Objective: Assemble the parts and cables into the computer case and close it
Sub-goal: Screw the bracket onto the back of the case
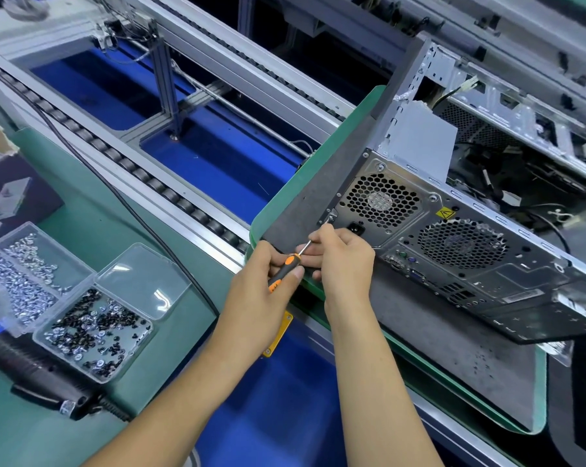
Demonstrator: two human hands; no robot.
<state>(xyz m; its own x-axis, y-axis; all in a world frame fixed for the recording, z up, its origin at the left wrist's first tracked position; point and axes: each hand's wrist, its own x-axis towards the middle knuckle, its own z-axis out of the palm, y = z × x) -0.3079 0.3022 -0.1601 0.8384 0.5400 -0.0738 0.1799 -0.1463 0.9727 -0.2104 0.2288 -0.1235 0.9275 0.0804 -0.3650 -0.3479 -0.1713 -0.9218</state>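
Two hands are working a screwdriver at the case's rear.
The left hand [268,274] is gripping the screwdriver [290,264] handle; the right hand [342,254] is pinching its shaft just ahead, fingers curled; the tip is meeting the case [453,257] beyond the fingertips.

Matt metal case [453,251], clear plastic tray [92,335]

Computer case [453,237] lies on a mat [318,197], right of the conveyor rails [170,183], open side up. Both hands (left hand [268,284], right hand [342,261]) meet at its near rear corner, screwdriver [290,264] between them. Screw tray [82,318] sits far left, power driver [49,382] before it.
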